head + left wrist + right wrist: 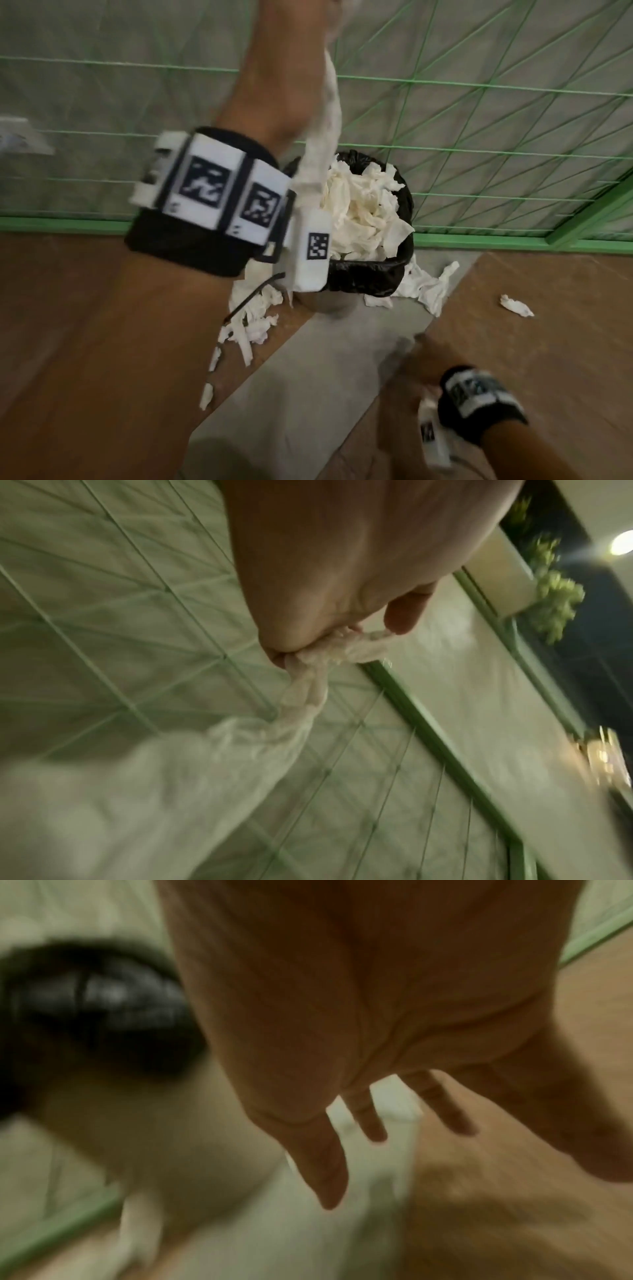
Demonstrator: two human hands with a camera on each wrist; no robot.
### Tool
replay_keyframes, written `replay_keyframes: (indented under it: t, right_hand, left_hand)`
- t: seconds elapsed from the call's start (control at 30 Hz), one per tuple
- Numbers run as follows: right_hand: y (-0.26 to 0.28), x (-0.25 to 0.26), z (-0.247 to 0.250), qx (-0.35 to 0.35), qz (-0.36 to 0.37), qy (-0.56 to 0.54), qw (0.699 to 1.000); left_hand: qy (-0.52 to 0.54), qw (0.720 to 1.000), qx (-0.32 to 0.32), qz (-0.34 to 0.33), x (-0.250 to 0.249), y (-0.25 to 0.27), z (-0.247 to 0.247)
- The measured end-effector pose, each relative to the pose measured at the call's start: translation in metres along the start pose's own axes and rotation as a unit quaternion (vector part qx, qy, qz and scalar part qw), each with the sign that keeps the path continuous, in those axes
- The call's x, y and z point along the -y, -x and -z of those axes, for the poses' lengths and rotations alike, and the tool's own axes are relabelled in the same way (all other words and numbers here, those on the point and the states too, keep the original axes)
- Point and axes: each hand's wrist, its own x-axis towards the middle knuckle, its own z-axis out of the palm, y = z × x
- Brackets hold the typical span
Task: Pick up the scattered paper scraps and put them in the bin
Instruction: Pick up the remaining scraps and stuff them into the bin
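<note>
My left forearm rises steeply, wrist banded, with my left hand (329,593) raised above the bin (370,274). Its grip pinches the top of a long paper strip (301,696) between thumb and fingers; the strip hangs down, its lower end at the bin's left rim in the head view. The bin, lined in a black bag, is heaped with crumpled paper (363,209) above its rim. It stands on the floor (548,342) against a green mesh fence (479,120). Loose paper scraps (250,322) lie on the floor left of the bin, more scraps (428,284) lie at its right foot, and one small scrap (515,305) lies apart further right. My right hand (377,1069) is low, near the floor, right of the bin, blurred; its grip is spread, fingers (325,1172) straight and pointing down, holding nothing.
</note>
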Motion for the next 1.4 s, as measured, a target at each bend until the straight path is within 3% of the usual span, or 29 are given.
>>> replay_keyframes:
  t: [0.07,0.13,0.17,0.3,0.37,0.43,0.47,0.53,0.63,0.73,0.83,0.9,0.93,0.97,1.03,1.1,1.17,1.2,1.27,1.33,1.4]
  right_hand:
    - [0.007,-0.008,-0.042,0.001,0.005,0.068,0.998]
    - [0.022,-0.004,-0.062,-0.005,-0.011,0.123,0.992]
    - [0.025,-0.004,-0.069,-0.02,-0.016,0.143,0.989]
    - [0.031,-0.005,-0.076,-0.029,0.036,0.21,0.977]
    - [0.027,-0.009,-0.067,-0.084,0.039,0.21,0.973]
    - [0.016,-0.007,-0.04,-0.161,0.009,0.189,0.969]
    - [0.01,-0.002,-0.018,-0.195,0.011,0.129,0.972]
    - [0.002,0.011,0.043,-0.274,0.046,-0.042,0.96]
    - [0.014,0.045,0.134,-0.386,0.152,-0.195,0.889]
    - [0.038,0.093,0.196,-0.392,0.301,-0.265,0.828]
    - [0.044,0.134,0.218,-0.394,0.363,-0.178,0.825]
    - [0.042,0.151,0.211,-0.352,0.39,-0.137,0.84]
    - [0.041,0.157,0.205,-0.324,0.398,-0.113,0.851]
    - [0.039,0.16,0.199,-0.293,0.404,-0.093,0.862]
    - [0.031,0.157,0.191,-0.259,0.419,-0.097,0.865]
    - [0.02,0.145,0.193,-0.305,0.423,-0.182,0.834]
    - [-0.007,0.121,0.194,-0.359,0.375,-0.296,0.802]
    - [-0.026,0.106,0.189,-0.367,0.326,-0.327,0.808]
    - [-0.069,0.067,0.165,-0.31,0.193,-0.31,0.878]
    - [-0.101,0.033,0.121,-0.185,0.073,-0.186,0.962]
    - [-0.113,0.017,0.073,-0.114,0.034,-0.08,0.99]
  left_hand:
    - [0.018,1.0,0.013,0.02,-0.001,0.004,-0.029]
    - [-0.056,0.996,0.048,0.045,0.017,0.012,-0.055]
    - [-0.095,0.987,0.099,0.086,0.03,0.018,-0.062]
    - [-0.275,0.912,0.28,0.122,0.079,0.054,-0.069]
    - [-0.359,0.869,0.325,0.1,0.092,0.062,-0.072]
    - [-0.372,0.861,0.333,0.098,0.094,0.061,-0.071]
    - [-0.357,0.87,0.328,0.093,0.093,0.059,-0.07]
    - [-0.316,0.899,0.294,0.076,0.09,0.055,-0.064]
    - [-0.254,0.941,0.223,0.032,0.077,0.051,-0.049]
    - [-0.177,0.975,0.133,0.031,0.066,0.047,-0.032]
    - [-0.072,0.993,-0.042,0.08,0.084,0.047,-0.009]
    - [-0.072,0.978,-0.137,0.14,0.116,0.061,0.009]
    - [-0.117,0.966,-0.15,0.177,0.137,0.075,0.018]
    - [-0.179,0.95,-0.134,0.219,0.159,0.09,0.026]
    - [-0.335,0.895,-0.02,0.294,0.205,0.133,0.036]
    - [-0.414,0.838,0.125,0.333,0.245,0.179,0.037]
    - [-0.436,0.796,0.233,0.349,0.276,0.217,0.031]
    - [-0.458,0.779,0.277,0.326,0.286,0.23,0.027]
    - [-0.49,0.761,0.327,0.272,0.298,0.242,0.015]
    - [-0.511,0.756,0.333,0.239,0.295,0.245,0.003]
    - [-0.549,0.756,0.298,0.194,0.291,0.242,-0.006]
